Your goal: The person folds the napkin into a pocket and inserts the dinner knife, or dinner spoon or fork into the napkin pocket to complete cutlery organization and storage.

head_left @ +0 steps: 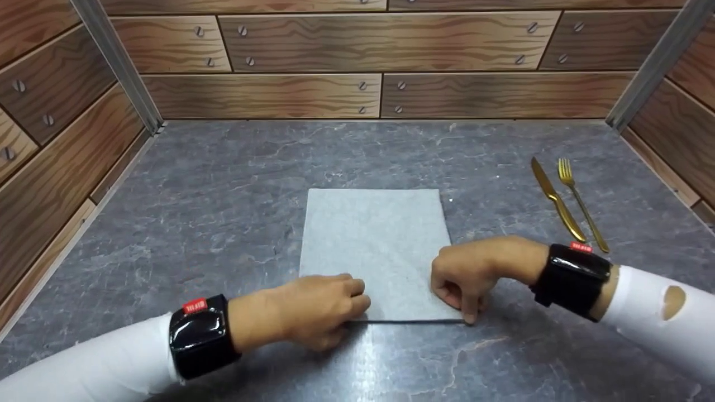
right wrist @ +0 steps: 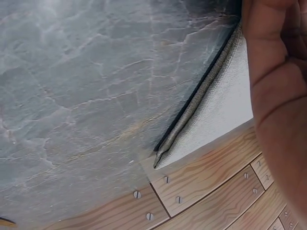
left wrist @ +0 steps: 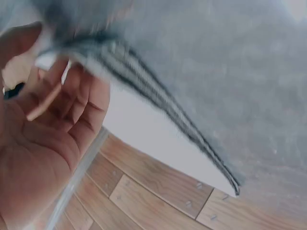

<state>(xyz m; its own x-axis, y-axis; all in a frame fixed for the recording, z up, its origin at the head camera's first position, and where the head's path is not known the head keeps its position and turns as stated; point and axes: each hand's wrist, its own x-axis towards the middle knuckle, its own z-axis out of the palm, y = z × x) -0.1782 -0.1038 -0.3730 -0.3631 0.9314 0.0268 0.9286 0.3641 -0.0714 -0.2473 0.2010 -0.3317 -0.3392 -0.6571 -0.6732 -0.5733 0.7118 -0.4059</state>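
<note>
A folded pale grey cloth [head_left: 380,240] lies flat on the marbled tabletop, its layered near edge also showing in both wrist views. My left hand [head_left: 321,310] is at its near left corner, fingers bent and covering that corner. In the left wrist view the cloth's layered edge [left wrist: 165,103] bows up beside the curled fingers [left wrist: 86,96], and the picture is blurred. My right hand [head_left: 466,273] grips the near right corner, one fingertip pointing down right at the edge. The right wrist view shows the cloth's edge [right wrist: 196,96] running behind that hand.
A gold knife [head_left: 556,198] and a gold fork [head_left: 581,204] lie side by side at the right, beyond the right wrist. Wood-patterned walls [head_left: 313,95] close in the grey tabletop [head_left: 223,195] at the back and both sides.
</note>
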